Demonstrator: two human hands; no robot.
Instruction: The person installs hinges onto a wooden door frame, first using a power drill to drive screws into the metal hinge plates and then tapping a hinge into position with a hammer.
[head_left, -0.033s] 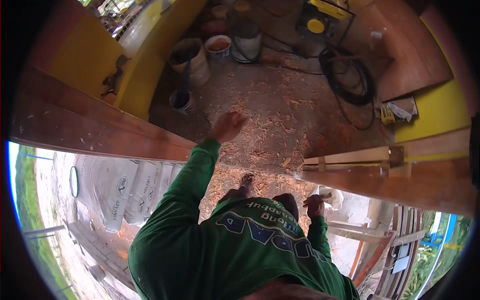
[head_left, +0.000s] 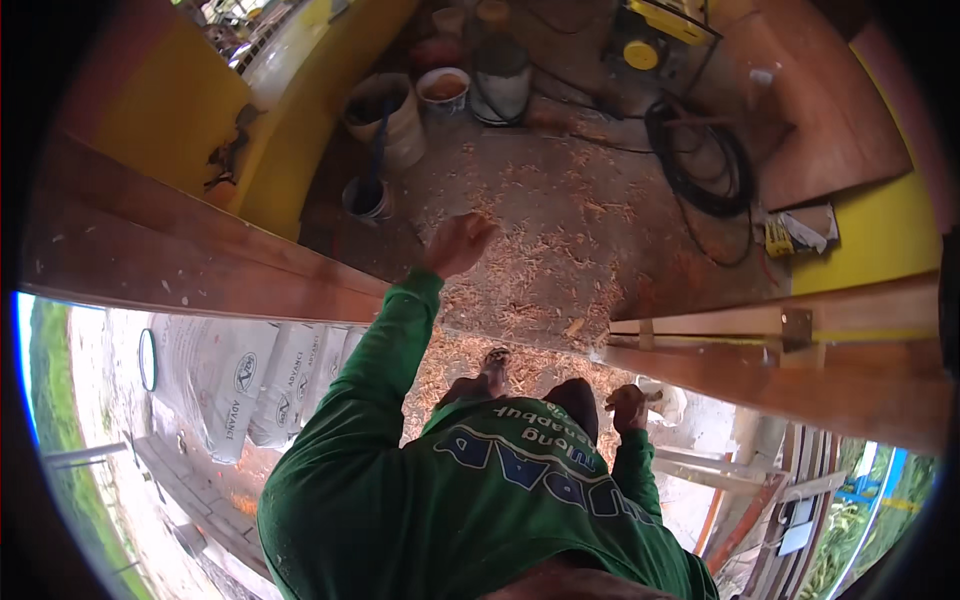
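Observation:
My left hand (head_left: 460, 246) is raised in front of me at the doorway, above a floor strewn with wood shavings (head_left: 520, 265). Its fingers look loosely curled together, and nothing shows in them. Down by my right thigh, my right hand (head_left: 628, 408) is closed around something small and brownish that I cannot make out. Both arms wear long green sleeves. One bare foot (head_left: 496, 360) stands among the shavings below me.
Reddish-brown wooden frames (head_left: 230, 265) flank the doorway. Inside are buckets (head_left: 385, 125), a coiled black hose or cable (head_left: 700, 155), a yellow-and-black machine (head_left: 645, 50) and a leaning brown board (head_left: 830, 110). Stacked white sacks (head_left: 235, 375) lie outside to the left.
The view shifts very slightly. My left hand's fingers look a little more curled; my right hand stays by my thigh.

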